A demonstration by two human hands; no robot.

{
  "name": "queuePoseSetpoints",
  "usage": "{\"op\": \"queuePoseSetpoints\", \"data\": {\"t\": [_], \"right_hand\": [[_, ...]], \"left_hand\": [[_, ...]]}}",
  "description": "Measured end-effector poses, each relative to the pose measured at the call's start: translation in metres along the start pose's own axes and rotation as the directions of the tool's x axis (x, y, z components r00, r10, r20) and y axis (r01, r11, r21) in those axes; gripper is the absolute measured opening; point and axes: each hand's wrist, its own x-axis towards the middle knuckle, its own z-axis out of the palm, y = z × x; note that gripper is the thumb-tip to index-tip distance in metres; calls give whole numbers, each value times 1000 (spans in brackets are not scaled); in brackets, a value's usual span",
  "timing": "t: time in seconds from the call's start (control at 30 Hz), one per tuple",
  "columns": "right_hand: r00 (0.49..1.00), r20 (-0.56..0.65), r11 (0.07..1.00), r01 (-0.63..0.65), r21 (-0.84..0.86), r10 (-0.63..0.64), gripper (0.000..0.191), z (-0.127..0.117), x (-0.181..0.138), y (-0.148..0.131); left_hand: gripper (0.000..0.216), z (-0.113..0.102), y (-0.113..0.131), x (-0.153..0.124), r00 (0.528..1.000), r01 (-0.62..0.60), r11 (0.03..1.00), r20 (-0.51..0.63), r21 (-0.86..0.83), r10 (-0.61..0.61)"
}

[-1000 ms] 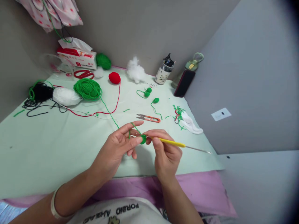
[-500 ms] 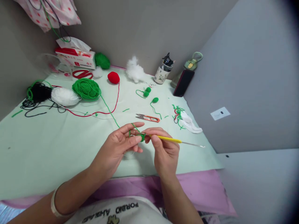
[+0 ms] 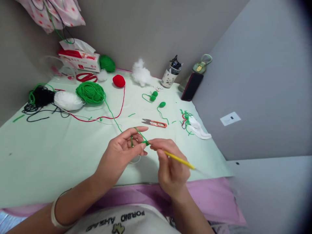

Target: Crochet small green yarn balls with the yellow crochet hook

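Between thumb and fingers, my left hand (image 3: 124,148) pinches a small piece of green crochet work (image 3: 146,143). Green yarn loops over its raised index finger and runs back to a green yarn skein (image 3: 90,93). My right hand (image 3: 174,165) is closed around the yellow handle of a crochet hook (image 3: 179,159), its far end blurred and pointing down to the right. The hook's working tip is at the green piece, mostly hidden by my fingers. Just beyond my hands lie orange-handled thread snips (image 3: 156,123).
Small green crocheted balls (image 3: 153,97) lie beyond the snips. White yarn (image 3: 68,100), black yarn (image 3: 42,97) and a red yarn ball (image 3: 119,81) are at left. Stuffing (image 3: 141,73), a pen jar (image 3: 170,76) and a leaning phone (image 3: 192,87) stand at the back. Yarn scraps (image 3: 186,118) lie right.
My right hand has tilted the hook more steeply, its rear end swinging down. The green piece has shifted slightly left and turned in my left fingers.
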Motion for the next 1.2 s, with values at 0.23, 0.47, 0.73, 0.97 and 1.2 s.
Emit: {"op": "queuePoseSetpoints", "data": {"t": [0.23,0.47,0.73,0.97,1.2], "right_hand": [[992,-75,976,89,-197,-106,31,8,-6,10],[942,-99,870,-251,423,320,21,6,7,8],[999,-43,992,28,-122,-33,36,4,-5,8],[895,-63,791,-356,497,442,20,3,3,13],[858,49,676,-436,594,511,18,1,3,14]], "left_hand": [[39,0,1,2,961,266,935,145,-236,-237],[34,-1,4,3,971,212,949,164,-235,-176],[31,3,-4,4,961,264,921,158,-287,-226],[27,-4,0,6,976,213,930,117,-298,-186],[30,-3,-4,2,980,154,976,146,-153,-132]]}}
